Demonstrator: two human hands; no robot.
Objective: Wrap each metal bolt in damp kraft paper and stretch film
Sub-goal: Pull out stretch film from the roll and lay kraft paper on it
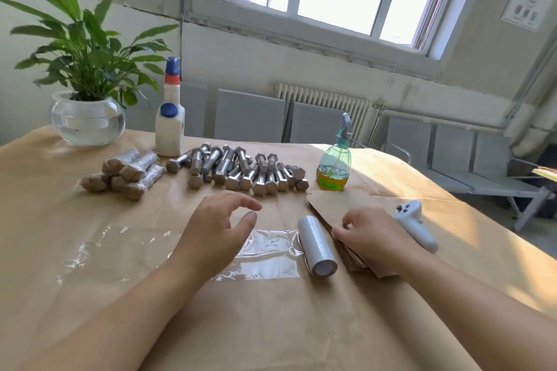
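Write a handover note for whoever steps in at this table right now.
Left hand: open, hovering above the clear stretch film sheet, holding nothing.
Right hand: fingers on the stack of brown kraft paper sheets.
White stretch film roll lies between the hands, a length pulled out.
Green spray bottle stands behind the stack.
Done: small pile of wrapped bolts, far left.
Left: heap of bare steel hex bolts, centre.
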